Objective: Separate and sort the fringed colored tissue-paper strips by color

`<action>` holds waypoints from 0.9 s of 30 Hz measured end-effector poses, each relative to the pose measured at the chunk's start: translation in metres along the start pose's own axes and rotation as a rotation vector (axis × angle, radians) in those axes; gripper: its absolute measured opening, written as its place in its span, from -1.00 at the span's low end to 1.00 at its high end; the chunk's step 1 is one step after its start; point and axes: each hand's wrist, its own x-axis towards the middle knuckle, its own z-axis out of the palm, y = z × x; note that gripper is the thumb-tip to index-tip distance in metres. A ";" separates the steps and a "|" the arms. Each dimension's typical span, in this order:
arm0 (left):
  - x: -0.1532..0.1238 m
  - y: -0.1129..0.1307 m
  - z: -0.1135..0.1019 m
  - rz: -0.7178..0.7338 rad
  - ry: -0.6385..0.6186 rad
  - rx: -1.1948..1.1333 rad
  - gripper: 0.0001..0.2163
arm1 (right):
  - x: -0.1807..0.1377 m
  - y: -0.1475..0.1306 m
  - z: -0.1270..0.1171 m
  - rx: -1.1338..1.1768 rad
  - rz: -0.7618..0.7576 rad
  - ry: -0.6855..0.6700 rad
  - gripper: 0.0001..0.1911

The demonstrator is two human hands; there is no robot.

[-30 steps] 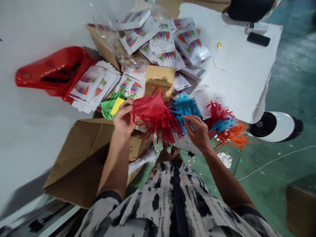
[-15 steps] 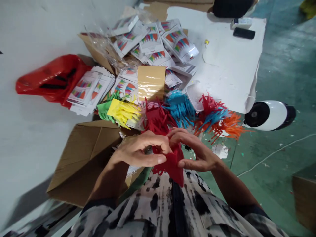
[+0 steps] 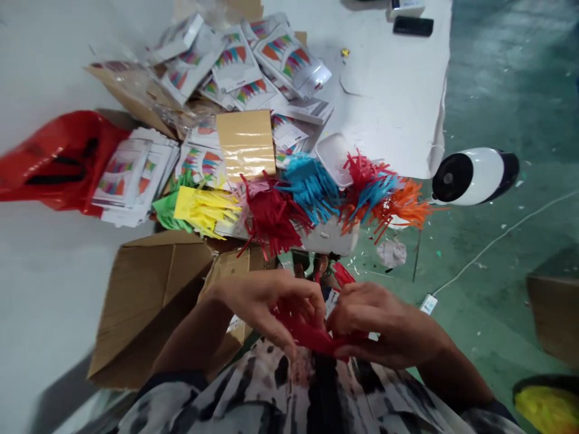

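Note:
Close to my chest, my left hand [image 3: 266,304] and my right hand [image 3: 382,325] are both closed on one piece of red fringed tissue paper [image 3: 316,337], which is pinched between their fingers. Above them lie bundles of fringed paper: green [image 3: 165,208], yellow [image 3: 203,208], red [image 3: 271,220], blue [image 3: 312,184] and orange [image 3: 404,208]. A flat tan packet [image 3: 246,144] rests behind the red bundle.
Printed white packets [image 3: 244,66] are heaped at the back beside a stack [image 3: 124,181] and a red plastic bag [image 3: 49,160]. An open cardboard box [image 3: 154,295] stands at my left. A white sheet [image 3: 393,90], a black phone [image 3: 412,25] and a black-and-white device [image 3: 474,175] lie at right.
The red paper was lifted from the pile, then both hands brought it down toward my body. My view has tilted down, so the pile sits higher in the picture.

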 end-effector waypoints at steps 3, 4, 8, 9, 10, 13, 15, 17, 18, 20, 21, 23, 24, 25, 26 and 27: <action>0.026 -0.033 -0.018 -0.118 -0.131 -0.025 -0.46 | -0.019 0.006 -0.007 -0.087 0.138 0.075 -0.88; 0.034 -0.049 -0.025 -0.156 -0.164 -0.071 -0.48 | -0.025 0.012 -0.010 -0.104 0.197 0.093 -0.87; 0.048 -0.106 -0.057 -0.337 -0.272 -0.116 -0.61 | -0.042 0.059 -0.024 -0.087 0.487 0.151 -0.77; 0.046 -0.116 -0.067 -0.374 -0.236 -0.104 -0.61 | -0.044 0.076 -0.026 -0.071 0.557 0.175 -0.74; 0.042 -0.123 -0.079 -0.405 -0.176 -0.084 -0.61 | -0.046 0.094 -0.027 -0.060 0.618 0.206 -0.70; 0.025 -0.135 -0.118 -0.465 0.116 0.039 -0.62 | -0.049 0.154 -0.024 -0.038 0.726 0.335 -0.65; 0.011 -0.139 -0.141 -0.498 0.365 0.178 -0.61 | -0.051 0.192 -0.020 -0.028 0.771 0.402 -0.64; 0.000 -0.142 -0.153 -0.549 0.605 0.424 -0.64 | -0.053 0.223 -0.016 -0.056 0.810 0.430 -0.63; -0.002 -0.142 -0.153 -0.572 0.725 0.582 -0.66 | -0.056 0.235 -0.015 -0.092 0.828 0.430 -0.64; 0.001 -0.142 -0.140 -0.578 0.969 0.910 -0.67 | -0.061 0.252 -0.013 -0.183 0.852 0.420 -0.67; 0.007 -0.142 -0.128 -0.539 1.076 1.049 -0.65 | -0.064 0.256 -0.012 -0.217 0.854 0.413 -0.69; 0.029 -0.143 -0.099 -0.402 1.199 1.207 -0.66 | -0.071 0.260 -0.008 -0.240 0.850 0.406 -0.69; 0.042 -0.147 -0.086 -0.302 1.139 1.238 -0.66 | -0.073 0.261 -0.007 -0.231 0.848 0.399 -0.68; 0.056 -0.153 -0.074 -0.191 1.018 1.249 -0.65 | -0.075 0.261 -0.005 -0.218 0.846 0.393 -0.68; 0.069 -0.161 -0.065 -0.081 0.870 1.255 -0.61 | -0.076 0.260 -0.004 -0.211 0.848 0.386 -0.68; 0.081 -0.173 -0.059 -0.014 0.735 1.255 -0.55 | -0.076 0.260 -0.003 -0.214 0.851 0.382 -0.69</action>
